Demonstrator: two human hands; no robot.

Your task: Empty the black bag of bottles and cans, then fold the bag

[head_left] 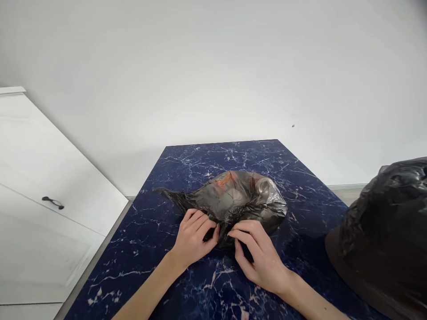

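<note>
White wall behind everything, then a dark blue marbled table filling most of the middle. White cabinet off to the left, big dark bin with black plastic over it on the right. Bag is black, see-through-ish, lying lumpy on the table just beyond the fingers, its tail trailing left. Left hand has thumb and fingers pinched on its near edge. Right hand has fingertips touching that same edge, nearly together; can't tell if they're actually gripping.
</note>
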